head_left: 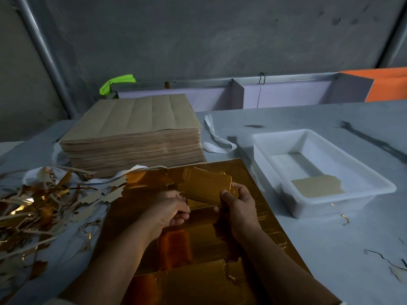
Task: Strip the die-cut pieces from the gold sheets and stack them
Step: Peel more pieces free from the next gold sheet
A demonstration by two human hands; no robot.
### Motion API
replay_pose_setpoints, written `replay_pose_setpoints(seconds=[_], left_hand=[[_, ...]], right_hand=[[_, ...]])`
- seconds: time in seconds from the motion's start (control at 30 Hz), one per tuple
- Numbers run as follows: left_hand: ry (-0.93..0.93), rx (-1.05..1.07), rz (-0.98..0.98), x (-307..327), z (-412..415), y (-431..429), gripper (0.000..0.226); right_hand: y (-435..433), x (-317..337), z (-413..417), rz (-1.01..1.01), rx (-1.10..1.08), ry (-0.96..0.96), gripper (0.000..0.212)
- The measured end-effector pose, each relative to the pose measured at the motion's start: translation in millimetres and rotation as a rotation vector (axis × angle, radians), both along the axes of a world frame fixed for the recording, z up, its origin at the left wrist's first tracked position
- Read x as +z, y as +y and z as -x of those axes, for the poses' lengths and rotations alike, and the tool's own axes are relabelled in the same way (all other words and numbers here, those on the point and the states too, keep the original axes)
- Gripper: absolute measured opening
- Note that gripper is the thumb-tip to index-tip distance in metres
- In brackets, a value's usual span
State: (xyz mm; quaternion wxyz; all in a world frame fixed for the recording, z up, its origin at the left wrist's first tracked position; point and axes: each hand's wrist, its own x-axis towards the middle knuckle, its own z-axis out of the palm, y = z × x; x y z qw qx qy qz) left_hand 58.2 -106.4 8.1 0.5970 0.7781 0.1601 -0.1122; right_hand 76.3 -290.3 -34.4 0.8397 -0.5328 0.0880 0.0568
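A gold die-cut sheet (248, 179) lies flat on the table in front of me, its cut outlines showing along the right side. Above it I hold a gold die-cut piece (207, 188). My right hand (239, 205) grips its right edge with the thumb on top. My left hand (169, 208) holds its lower left edge with curled fingers. A white tray (326, 194) to the right holds a short stack of pieces (317, 188), brown side up.
A tall stack of brown-backed sheets (136, 133) stands at the back left. Gold and brown waste strips (44, 205) are heaped on the left. A white strap (215, 137) lies behind the sheet. Small scraps (389, 265) litter the grey table at right.
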Motion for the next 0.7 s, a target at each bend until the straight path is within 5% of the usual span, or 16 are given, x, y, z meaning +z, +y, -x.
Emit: replay_pose_setpoints(seconds=[0.27, 0.53, 0.7], left_hand=[[0.012, 0.001, 0.05, -0.8, -0.1, 2.8, 0.038], [-0.018, 0.026, 0.091, -3.3, -1.8, 3.7, 0.03], [0.009, 0.133, 0.285, -5.0, -1.8, -0.8, 0.035]], right_hand=[[-0.6, -2.7, 1.2, -0.01, -0.008, -0.016, 0.023], [-1.2, -5.3, 1.3, -0.045, -0.016, -0.011, 0.021], [-1.1, -5.2, 0.7, -0.062, -0.031, -0.014, 0.013]])
